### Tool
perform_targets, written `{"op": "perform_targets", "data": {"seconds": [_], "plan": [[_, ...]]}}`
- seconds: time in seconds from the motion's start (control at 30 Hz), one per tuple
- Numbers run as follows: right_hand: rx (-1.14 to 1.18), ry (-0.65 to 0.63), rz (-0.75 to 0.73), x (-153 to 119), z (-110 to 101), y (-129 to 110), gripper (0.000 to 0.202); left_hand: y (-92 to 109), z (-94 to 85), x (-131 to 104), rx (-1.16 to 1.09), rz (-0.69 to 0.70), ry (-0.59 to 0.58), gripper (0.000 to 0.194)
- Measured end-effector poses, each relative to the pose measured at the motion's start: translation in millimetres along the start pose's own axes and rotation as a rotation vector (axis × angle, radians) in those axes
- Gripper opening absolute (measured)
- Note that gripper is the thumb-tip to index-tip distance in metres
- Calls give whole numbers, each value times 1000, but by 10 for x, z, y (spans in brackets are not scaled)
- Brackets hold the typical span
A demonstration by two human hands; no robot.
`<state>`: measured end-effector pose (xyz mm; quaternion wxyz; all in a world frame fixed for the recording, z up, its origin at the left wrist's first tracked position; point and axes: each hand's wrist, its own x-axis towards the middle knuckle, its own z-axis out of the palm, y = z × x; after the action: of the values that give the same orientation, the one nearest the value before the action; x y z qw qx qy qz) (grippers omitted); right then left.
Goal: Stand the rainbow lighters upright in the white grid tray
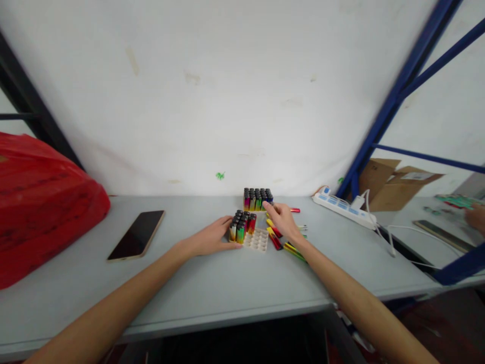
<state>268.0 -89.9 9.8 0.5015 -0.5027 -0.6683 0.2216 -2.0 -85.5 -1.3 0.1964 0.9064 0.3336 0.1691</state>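
A white tray with round-bottomed slots stands on the grey table, its left part filled with upright lighters in metallic colours with black tops. My left hand is closed around the tray's left end, thumb along the front and fingers behind. Over the tray's right side, my right hand has its fingers drawn together, thumb pointing at a second block of upright lighters. Whatever those fingers hold is hidden. Loose red, yellow and green lighters lie beneath and beside this hand.
A phone lies on the table at left, near a large red plastic bag. At right are a white power strip with cables, a blue metal frame and a cardboard box. Another person's hand shows at the far right.
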Motion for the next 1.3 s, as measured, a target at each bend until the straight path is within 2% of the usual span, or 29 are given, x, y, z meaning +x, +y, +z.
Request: {"op": "perform_targets", "data": {"seconds": [0.1,0.23,0.5,0.6,0.8,0.9,1.1,1.3], "plan": [[-46,54,7,-17,33,-15,53,5,-3,2,-2,-10,-1,83],[-32,24,37,-15,51,-26,44,6,-5,8,-7,-9,-4,78],[-106,-70,-101,-44,-28,-129,51,24,-9,3,5,-31,-25,81],[-182,-72,-98,-63,-28,-132,55,19,-5,1,2,-26,-24,80],[-274,-103,-94,-77,43,-77,39,1,2,2,14,-21,-23,78],[-305,-103,-120,-82,51,-86,39,-2,4,0,4,-4,-15,80],[-334,-200,-221,-73,-37,-122,37,-11,13,5,-6,4,4,80],[-602,-334,-498,-63,-139,-176,44,-9,10,6,2,-3,-15,80]]}}
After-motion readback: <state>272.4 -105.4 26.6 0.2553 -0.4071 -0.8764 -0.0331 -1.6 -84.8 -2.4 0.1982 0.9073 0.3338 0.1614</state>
